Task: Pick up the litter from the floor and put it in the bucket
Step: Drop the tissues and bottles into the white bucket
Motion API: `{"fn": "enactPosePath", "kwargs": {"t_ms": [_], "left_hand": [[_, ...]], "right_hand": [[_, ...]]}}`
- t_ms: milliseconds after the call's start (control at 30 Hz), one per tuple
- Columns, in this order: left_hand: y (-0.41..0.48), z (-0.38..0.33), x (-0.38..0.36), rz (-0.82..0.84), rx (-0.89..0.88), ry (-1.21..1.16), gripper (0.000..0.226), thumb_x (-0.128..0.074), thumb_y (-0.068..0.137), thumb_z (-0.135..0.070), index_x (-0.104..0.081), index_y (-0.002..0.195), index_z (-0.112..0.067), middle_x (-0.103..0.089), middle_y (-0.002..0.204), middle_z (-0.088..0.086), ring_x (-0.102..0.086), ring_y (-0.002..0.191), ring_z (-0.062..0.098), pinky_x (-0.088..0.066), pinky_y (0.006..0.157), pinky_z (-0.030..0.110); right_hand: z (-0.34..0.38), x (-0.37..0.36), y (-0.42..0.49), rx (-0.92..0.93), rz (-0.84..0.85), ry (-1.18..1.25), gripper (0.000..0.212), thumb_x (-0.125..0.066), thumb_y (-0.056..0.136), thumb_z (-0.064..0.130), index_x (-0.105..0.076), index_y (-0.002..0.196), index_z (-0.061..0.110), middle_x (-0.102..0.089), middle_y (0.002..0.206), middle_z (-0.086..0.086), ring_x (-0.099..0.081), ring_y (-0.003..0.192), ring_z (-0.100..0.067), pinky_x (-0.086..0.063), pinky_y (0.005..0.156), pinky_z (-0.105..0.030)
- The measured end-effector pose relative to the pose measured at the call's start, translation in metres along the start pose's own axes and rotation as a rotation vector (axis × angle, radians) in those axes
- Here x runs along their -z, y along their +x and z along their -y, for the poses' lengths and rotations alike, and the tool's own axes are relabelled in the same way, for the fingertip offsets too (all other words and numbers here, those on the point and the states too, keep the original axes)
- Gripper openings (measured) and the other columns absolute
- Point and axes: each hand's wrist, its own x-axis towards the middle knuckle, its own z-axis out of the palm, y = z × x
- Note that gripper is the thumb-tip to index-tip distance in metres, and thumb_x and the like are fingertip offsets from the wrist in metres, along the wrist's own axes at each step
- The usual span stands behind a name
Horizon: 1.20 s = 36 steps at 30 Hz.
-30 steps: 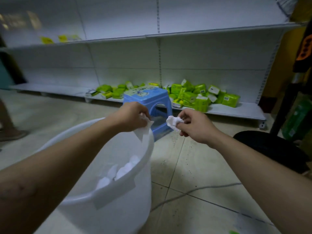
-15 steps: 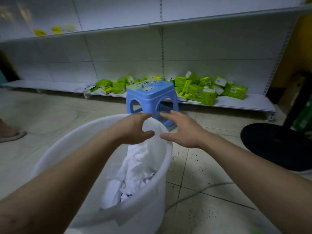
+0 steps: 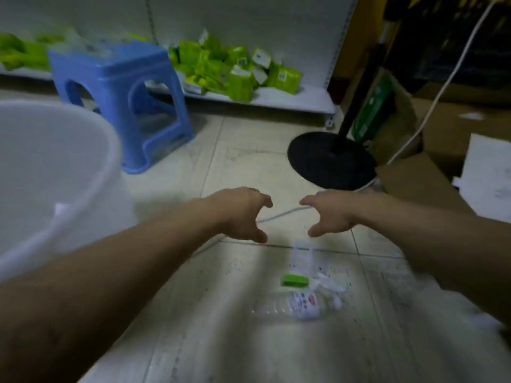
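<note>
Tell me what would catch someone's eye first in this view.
Two bare hands, left hand and right hand, reach out open and empty over the tiled floor. Just below them lies blurred litter, including a green piece. A big white bucket fills the left side, a blue stool behind it.

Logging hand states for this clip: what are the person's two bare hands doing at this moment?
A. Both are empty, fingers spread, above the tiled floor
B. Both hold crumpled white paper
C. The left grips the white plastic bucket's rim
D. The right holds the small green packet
A: the left hand and the right hand are open and empty, while the small green packet and the clear plastic wrapper lie on the floor and the white plastic bucket stands untouched.
</note>
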Motion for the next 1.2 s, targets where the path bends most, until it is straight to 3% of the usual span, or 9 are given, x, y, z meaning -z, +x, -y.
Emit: {"fn": "enactPosePath", "kwargs": {"t_ms": [233,400,600,767,867,967,1033,1100,1200], "left_hand": [[0.015,-0.033,-0.114,0.254,-0.049,0.123,0.081,-0.067,0.076,-0.054,-0.032,0.143,-0.023,-0.049,0.136,0.007,-0.049,0.121,0.027,-0.045,0.096,0.042],[0.006,-0.051,-0.183,0.255,0.042,-0.010,0.089,-0.070,0.072,-0.054,-0.026,0.143,-0.024,-0.049,0.131,0.006,-0.049,0.115,0.024,-0.042,0.097,0.042],[-0.008,-0.043,-0.217,0.092,0.128,-0.068,0.075,-0.068,0.077,-0.030,-0.026,0.139,-0.028,-0.052,0.127,0.004,-0.053,0.107,0.022,-0.047,0.085,0.036],[-0.022,-0.005,-0.202,0.093,0.246,-0.135,0.067,-0.070,0.077,-0.029,-0.036,0.134,-0.032,-0.056,0.114,-0.001,-0.055,0.093,0.015,-0.046,0.071,0.026],[-0.040,0.019,-0.192,0.092,0.332,-0.180,0.066,-0.071,0.076,-0.036,-0.039,0.133,-0.032,-0.057,0.114,-0.001,-0.055,0.093,0.014,-0.047,0.071,0.025],[-0.062,0.039,-0.184,0.059,0.455,-0.233,0.075,-0.075,0.070,-0.039,-0.036,0.134,-0.033,-0.058,0.122,0.000,-0.058,0.100,0.018,-0.054,0.078,0.033],[-0.073,0.046,-0.177,-0.032,0.545,-0.297,0.078,-0.075,0.068,-0.046,-0.038,0.133,-0.029,-0.059,0.122,0.002,-0.060,0.099,0.021,-0.054,0.080,0.035],[-0.078,0.049,-0.164,-0.171,0.636,-0.376,0.081,-0.075,0.066,-0.053,-0.039,0.134,-0.025,-0.061,0.120,0.004,-0.061,0.096,0.022,-0.053,0.081,0.035],[-0.074,0.050,-0.133,-0.338,0.675,-0.397,0.081,-0.073,0.065,-0.058,-0.042,0.131,-0.024,-0.063,0.114,0.004,-0.062,0.096,0.024,-0.053,0.081,0.035]], "right_hand": [[-0.019,-0.080,0.023,0.099,0.085,0.076,0.073,-0.066,0.083,0.047,-0.035,0.144,0.020,-0.047,0.143,-0.008,-0.049,0.124,-0.026,-0.042,0.093,-0.032],[-0.027,-0.128,0.041,0.144,0.109,0.096,0.066,-0.068,0.080,0.050,-0.047,0.136,0.021,-0.055,0.135,-0.006,-0.054,0.116,-0.023,-0.042,0.088,-0.031],[-0.015,-0.144,0.066,0.203,0.043,0.129,0.063,-0.067,0.077,0.050,-0.052,0.130,0.020,-0.062,0.126,-0.004,-0.057,0.111,-0.023,-0.050,0.090,-0.035],[-0.001,-0.147,0.077,0.239,0.077,0.096,0.051,-0.067,0.080,0.039,-0.056,0.126,0.019,-0.063,0.117,-0.004,-0.058,0.103,-0.021,-0.043,0.074,-0.028],[0.007,-0.149,0.080,0.247,0.063,0.082,0.029,-0.060,0.084,0.034,-0.066,0.105,0.015,-0.069,0.099,-0.007,-0.062,0.089,-0.023,-0.049,0.069,-0.030],[0.014,-0.143,0.082,0.205,0.041,0.050,0.024,-0.055,0.086,0.030,-0.065,0.088,0.008,-0.060,0.074,-0.006,-0.057,0.072,-0.023,-0.038,0.055,-0.026],[0.015,-0.129,0.083,0.161,-0.033,0.065,0.019,-0.056,0.085,0.029,-0.060,0.087,0.011,-0.057,0.077,-0.005,-0.056,0.076,-0.025,-0.034,0.052,-0.025],[0.016,-0.109,0.082,0.125,-0.118,0.178,0.021,-0.056,0.087,0.031,-0.060,0.094,0.011,-0.062,0.089,-0.010,-0.058,0.080,-0.027,-0.037,0.056,-0.027],[0.022,-0.077,0.074,0.139,-0.230,0.364,0.018,-0.062,0.085,0.032,-0.061,0.094,0.016,-0.066,0.092,-0.009,-0.060,0.079,-0.025,-0.046,0.064,-0.033]]}}
